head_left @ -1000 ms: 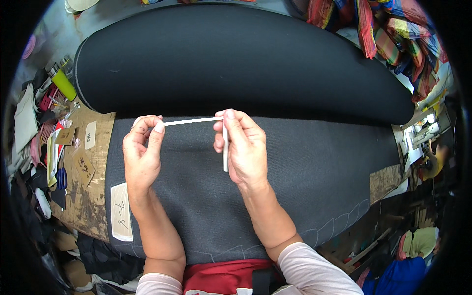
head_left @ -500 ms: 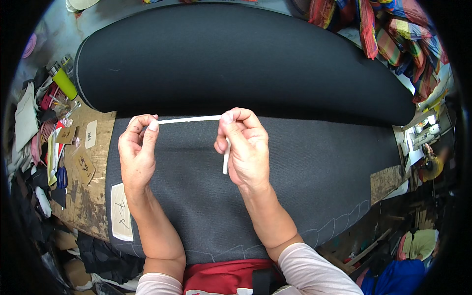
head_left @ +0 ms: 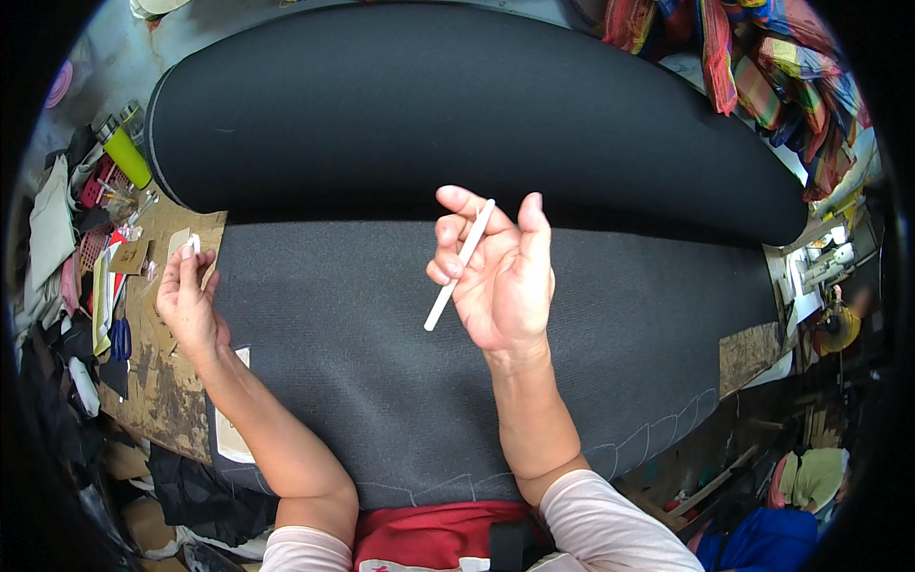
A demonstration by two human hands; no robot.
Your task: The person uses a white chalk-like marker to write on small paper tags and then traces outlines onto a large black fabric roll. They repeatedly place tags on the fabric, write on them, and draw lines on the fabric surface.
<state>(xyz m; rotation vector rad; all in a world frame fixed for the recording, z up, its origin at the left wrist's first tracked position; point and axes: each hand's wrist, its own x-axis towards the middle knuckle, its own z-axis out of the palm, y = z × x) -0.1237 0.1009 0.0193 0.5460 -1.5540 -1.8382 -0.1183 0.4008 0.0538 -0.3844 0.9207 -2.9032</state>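
Note:
My right hand, palm up over the dark grey fabric, holds a slim white stick slanting across its fingers. The thumb stands away from the stick. Farther left, my left hand pinches a small white piece between thumb and fingertips, above the worn wooden table. What exactly this piece is cannot be made out. A large black fabric roll lies along the far side. Pale wavy lines run near the fabric's front edge, and a cream card lies partly under my left forearm.
At the left, the wooden table bears blue-handled scissors, brown card pieces and a green bottle. A sewing machine stands at the right. Colourful striped bags hang at the far right.
My hands have drawn apart; the white strip no longer stretches between them. The left hand has moved left toward the table's items. My right hand has shifted right, its fingers loosened and thumb spread.

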